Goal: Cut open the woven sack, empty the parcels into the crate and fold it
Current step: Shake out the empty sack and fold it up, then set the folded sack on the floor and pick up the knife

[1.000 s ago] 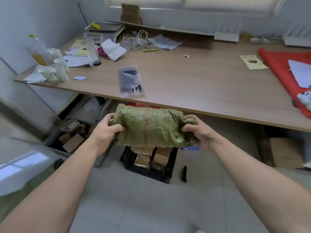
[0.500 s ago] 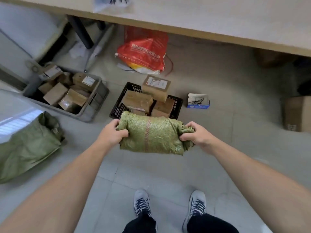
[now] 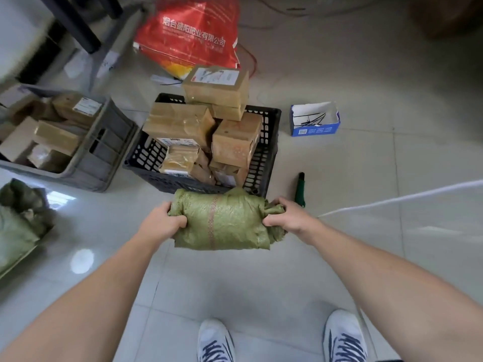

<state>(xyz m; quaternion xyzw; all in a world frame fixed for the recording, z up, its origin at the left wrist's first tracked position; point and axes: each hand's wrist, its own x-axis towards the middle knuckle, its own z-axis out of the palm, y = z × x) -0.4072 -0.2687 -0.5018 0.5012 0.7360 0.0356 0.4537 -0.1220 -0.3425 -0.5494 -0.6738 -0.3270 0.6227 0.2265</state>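
Note:
I hold the green woven sack (image 3: pixel 222 220), folded into a compact bundle, in front of me over the floor. My left hand (image 3: pixel 162 222) grips its left end and my right hand (image 3: pixel 286 216) grips its right end. Just beyond the bundle stands the black plastic crate (image 3: pixel 269 142), piled with several brown taped parcels (image 3: pixel 235 142) that rise above its rim. A green-handled cutter (image 3: pixel 300 189) lies on the tiles right of the crate, close to my right hand.
A grey crate (image 3: pixel 104 152) with more parcels sits to the left. Another green sack (image 3: pixel 18 226) lies at the far left. A red printed bag (image 3: pixel 188 35) is behind the black crate, a small blue-and-white box (image 3: pixel 315 121) to its right. My shoes (image 3: pixel 215 340) show below.
My view has tipped down from the tabletop to the floor and drawn closer to the crate. Both hands keep the same grip on the folded sack, now lower and near the crate's front edge.

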